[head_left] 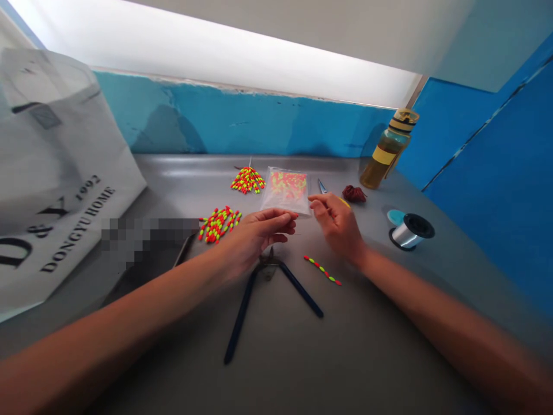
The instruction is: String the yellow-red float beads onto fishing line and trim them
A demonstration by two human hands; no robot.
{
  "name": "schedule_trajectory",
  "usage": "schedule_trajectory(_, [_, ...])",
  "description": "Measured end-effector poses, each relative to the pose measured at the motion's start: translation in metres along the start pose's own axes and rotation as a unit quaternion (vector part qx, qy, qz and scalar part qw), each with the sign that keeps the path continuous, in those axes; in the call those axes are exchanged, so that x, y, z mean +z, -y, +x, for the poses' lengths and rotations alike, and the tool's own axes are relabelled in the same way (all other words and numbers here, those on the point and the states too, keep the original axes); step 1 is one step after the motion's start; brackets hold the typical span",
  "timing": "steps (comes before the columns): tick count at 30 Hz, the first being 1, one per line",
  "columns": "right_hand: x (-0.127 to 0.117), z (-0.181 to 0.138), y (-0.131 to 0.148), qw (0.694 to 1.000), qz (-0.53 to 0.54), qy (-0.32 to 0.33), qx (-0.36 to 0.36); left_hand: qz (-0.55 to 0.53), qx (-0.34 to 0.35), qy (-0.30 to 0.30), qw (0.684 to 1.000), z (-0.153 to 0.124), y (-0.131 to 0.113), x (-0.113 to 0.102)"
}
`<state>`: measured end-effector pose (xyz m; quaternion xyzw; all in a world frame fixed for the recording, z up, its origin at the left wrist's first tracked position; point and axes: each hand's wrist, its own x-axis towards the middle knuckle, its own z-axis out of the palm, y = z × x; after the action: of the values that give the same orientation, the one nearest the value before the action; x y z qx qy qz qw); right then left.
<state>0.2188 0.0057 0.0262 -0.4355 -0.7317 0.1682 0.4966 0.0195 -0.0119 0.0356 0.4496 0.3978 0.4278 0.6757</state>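
Note:
My left hand [270, 227] is closed in a pinch, with what looks like a small red bead at its fingertips. To its right, my right hand [337, 222] is also pinched; what it holds, if anything, is too fine to make out. Just behind both hands lies a clear bag [285, 187] of red and yellow beads. A short strand of red and yellow-green beads [322, 270] rests below my right hand. Under my left hand are pliers [270, 262] with dark blue handles spread apart, their jaws partly hidden.
Two heaps of bead strands, one near [219, 225] and one far [248, 180], lie left of the bag. Rightward are scissors [322, 186], dark red cord [354, 194], a bottle [386, 153] and a spool of clear line [410, 232]. A white bag [64, 173] stands at left.

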Motion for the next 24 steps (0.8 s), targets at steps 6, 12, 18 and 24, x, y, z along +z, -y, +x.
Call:
schedule_trajectory(6, [0.005, -0.006, 0.0, 0.993, -0.014, 0.065, -0.101, 0.022, -0.005, 0.012, 1.0, 0.002, 0.002, -0.004])
schedule_trajectory(12, [0.007, -0.011, -0.003, 0.987, -0.029, 0.07, -0.14, 0.041, -0.006, 0.017, 0.999, 0.003, 0.005, -0.005])
schedule_trajectory(18, [0.009, -0.012, -0.001, 0.983, -0.037, 0.059, -0.17, 0.064, -0.003, 0.022, 0.998, 0.002, 0.006, -0.003])
schedule_trajectory(24, [0.008, -0.012, 0.001, 0.985, -0.032, 0.044, -0.163, 0.075, 0.009, 0.03, 0.997, 0.003, 0.007, -0.005])
